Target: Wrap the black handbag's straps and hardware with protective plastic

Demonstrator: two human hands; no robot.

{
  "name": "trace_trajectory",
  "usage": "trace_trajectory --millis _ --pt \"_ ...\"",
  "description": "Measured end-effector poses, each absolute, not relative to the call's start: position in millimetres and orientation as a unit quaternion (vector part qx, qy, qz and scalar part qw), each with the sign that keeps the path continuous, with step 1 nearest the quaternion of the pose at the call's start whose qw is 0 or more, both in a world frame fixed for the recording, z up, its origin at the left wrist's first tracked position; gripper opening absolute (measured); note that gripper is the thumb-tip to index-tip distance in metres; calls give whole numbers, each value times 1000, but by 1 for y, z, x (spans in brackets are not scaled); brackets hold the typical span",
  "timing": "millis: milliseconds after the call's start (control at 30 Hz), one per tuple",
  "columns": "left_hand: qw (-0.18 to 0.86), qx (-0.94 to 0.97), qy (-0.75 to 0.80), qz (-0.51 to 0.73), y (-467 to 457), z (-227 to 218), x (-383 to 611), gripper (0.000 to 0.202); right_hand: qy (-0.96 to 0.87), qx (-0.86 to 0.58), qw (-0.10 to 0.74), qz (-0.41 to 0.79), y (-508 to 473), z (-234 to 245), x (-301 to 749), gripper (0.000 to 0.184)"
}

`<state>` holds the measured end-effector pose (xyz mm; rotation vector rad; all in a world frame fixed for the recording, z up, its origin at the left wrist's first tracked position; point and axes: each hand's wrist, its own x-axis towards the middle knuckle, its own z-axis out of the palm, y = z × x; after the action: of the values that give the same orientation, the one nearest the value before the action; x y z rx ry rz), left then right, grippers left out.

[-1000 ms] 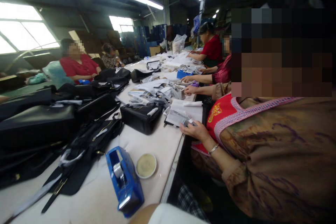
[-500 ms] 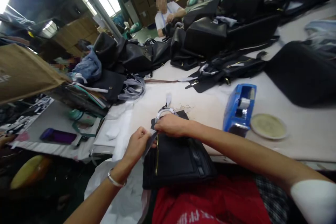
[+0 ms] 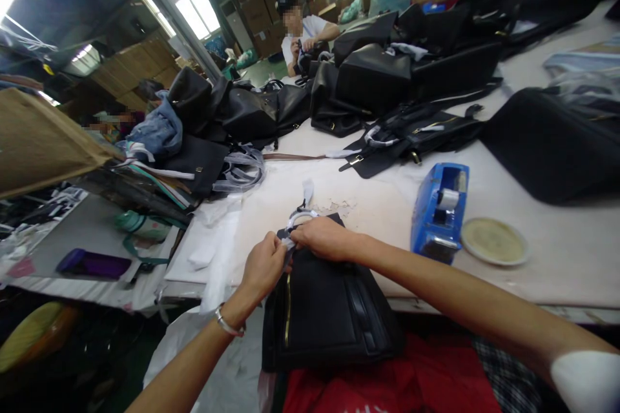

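Note:
A black bag (image 3: 320, 310) with a gold zipper leans at the table's front edge, over my lap. Its top handle (image 3: 304, 213) is wrapped in whitish plastic, and a white tag (image 3: 308, 191) lies just beyond it. My left hand (image 3: 265, 259) is closed in a pinch on a strip of clear plastic wrap (image 3: 285, 246) at the handle's left base. Close beside it, my right hand (image 3: 322, 237) is closed at the handle's base, its fingertips partly hidden. The two hands nearly touch.
A blue tape dispenser (image 3: 438, 213) and a round pale dish (image 3: 494, 242) stand to the right. Black bags (image 3: 372, 77) are heaped across the table's far side. Two co-workers are behind them. A purple bottle (image 3: 94, 264) lies on a left shelf.
My left hand has moved up and right, closer to the right hand, and less of the plastic strip shows between them. The view has shifted slightly.

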<state>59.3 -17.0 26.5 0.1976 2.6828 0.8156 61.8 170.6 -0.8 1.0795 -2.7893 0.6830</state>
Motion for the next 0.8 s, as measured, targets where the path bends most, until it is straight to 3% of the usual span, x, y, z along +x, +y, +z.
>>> trace_trajectory --millis 233,400,633,800 --pt "175 64 943 274 -26 23 52 12 -934 226 13 276 185 -9 52 21" --pt "166 74 952 246 -22 17 46 12 -921 261 15 290 180 -16 53 18" --pt "161 114 959 202 -12 23 46 17 -877 196 -17 438 187 -22 50 13" --pt "176 127 958 188 -3 23 51 17 -889 198 -20 412 175 -25 46 12"
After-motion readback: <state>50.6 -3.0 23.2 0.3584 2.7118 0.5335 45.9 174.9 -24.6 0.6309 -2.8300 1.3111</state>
